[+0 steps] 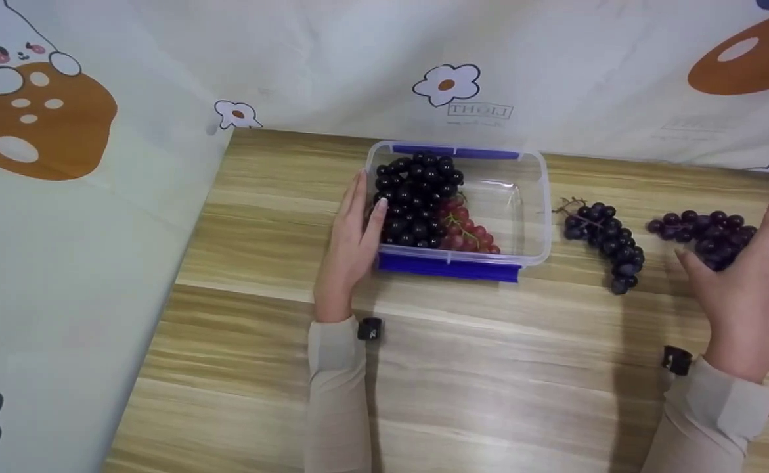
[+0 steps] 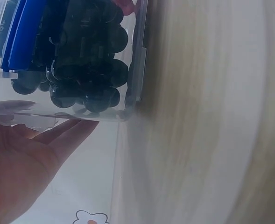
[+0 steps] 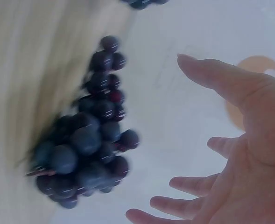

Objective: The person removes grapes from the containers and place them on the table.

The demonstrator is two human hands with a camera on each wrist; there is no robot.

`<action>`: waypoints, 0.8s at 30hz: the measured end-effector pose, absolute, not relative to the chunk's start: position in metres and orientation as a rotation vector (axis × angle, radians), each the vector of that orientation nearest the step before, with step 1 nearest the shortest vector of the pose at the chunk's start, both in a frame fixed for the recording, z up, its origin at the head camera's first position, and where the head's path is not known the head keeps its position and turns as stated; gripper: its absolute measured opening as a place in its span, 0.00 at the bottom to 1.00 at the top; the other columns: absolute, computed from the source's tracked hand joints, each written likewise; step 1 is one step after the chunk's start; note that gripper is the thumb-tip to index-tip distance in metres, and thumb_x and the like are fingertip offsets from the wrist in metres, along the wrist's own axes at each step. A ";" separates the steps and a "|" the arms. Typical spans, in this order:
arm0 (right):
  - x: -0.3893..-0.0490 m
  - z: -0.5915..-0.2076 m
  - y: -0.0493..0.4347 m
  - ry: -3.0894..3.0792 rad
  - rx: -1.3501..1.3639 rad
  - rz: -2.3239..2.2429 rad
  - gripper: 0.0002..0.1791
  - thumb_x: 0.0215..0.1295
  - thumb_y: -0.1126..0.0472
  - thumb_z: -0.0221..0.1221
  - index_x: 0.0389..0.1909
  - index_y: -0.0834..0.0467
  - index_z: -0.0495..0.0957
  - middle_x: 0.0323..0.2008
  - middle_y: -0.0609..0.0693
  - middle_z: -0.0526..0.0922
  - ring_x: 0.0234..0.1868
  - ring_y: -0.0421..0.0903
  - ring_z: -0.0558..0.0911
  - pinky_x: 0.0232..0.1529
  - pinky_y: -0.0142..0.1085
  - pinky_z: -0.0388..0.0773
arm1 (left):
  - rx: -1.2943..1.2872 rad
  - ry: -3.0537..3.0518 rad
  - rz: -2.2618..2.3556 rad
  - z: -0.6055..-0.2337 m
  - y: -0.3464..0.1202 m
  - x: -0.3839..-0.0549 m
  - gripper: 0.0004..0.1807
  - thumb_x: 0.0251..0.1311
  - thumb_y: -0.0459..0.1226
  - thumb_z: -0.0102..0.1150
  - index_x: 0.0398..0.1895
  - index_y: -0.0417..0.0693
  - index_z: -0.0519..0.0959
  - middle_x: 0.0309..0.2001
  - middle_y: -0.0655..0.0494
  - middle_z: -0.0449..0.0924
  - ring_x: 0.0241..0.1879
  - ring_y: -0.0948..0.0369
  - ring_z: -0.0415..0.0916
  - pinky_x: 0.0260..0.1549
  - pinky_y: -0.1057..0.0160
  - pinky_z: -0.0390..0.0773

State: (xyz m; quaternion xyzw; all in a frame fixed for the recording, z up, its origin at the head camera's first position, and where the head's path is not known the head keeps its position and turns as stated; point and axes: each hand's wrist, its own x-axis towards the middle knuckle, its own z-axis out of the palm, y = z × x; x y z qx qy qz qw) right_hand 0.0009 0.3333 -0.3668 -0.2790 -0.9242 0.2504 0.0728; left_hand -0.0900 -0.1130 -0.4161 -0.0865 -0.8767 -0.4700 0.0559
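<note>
In the head view, my left hand (image 1: 348,243) holds the left side of a clear plastic container (image 1: 543,217) with blue clips. Its fingers lie along the outer wall, and the thumb crosses the rim. Black grapes (image 1: 417,203) fill the container's left half, beside a small bunch of red grapes (image 1: 466,230). My right hand (image 1: 748,282) hovers with fingers spread near a dark purple bunch of grapes (image 1: 703,230). In the right wrist view, a gap separates that hand (image 3: 249,158) from the bunch (image 3: 88,144); nothing is in its grasp.
Another dark bunch of grapes (image 1: 611,243) lies between the container and the right hand, its stem toward the container. The wood-grain table (image 1: 463,368) meets a pale printed sheet (image 1: 331,66) behind the container. A blue clip (image 1: 450,268) hangs on the container's near side.
</note>
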 end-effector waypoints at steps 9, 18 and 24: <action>0.003 -0.350 0.308 -2.678 -0.711 0.723 0.55 0.73 0.57 0.65 0.88 0.50 0.37 0.85 0.67 0.35 0.85 0.65 0.36 0.84 0.63 0.36 | -0.255 -2.639 -1.443 -0.419 -0.115 -0.090 0.34 0.85 0.46 0.40 0.84 0.39 0.52 0.84 0.38 0.50 0.83 0.43 0.48 0.84 0.50 0.47; 0.002 -0.336 0.268 -2.551 -0.547 0.831 0.51 0.71 0.60 0.68 0.86 0.51 0.49 0.83 0.64 0.51 0.83 0.64 0.50 0.84 0.60 0.46 | -0.268 -2.612 -1.449 -0.421 -0.114 -0.091 0.33 0.85 0.46 0.38 0.84 0.38 0.52 0.84 0.40 0.49 0.83 0.43 0.48 0.83 0.46 0.48; -0.003 -0.334 0.243 -2.541 -0.402 0.916 0.50 0.68 0.63 0.70 0.85 0.53 0.54 0.80 0.67 0.58 0.80 0.68 0.58 0.82 0.63 0.51 | -0.276 -2.608 -1.453 -0.422 -0.114 -0.091 0.33 0.85 0.46 0.37 0.84 0.39 0.52 0.84 0.38 0.50 0.83 0.42 0.48 0.83 0.46 0.48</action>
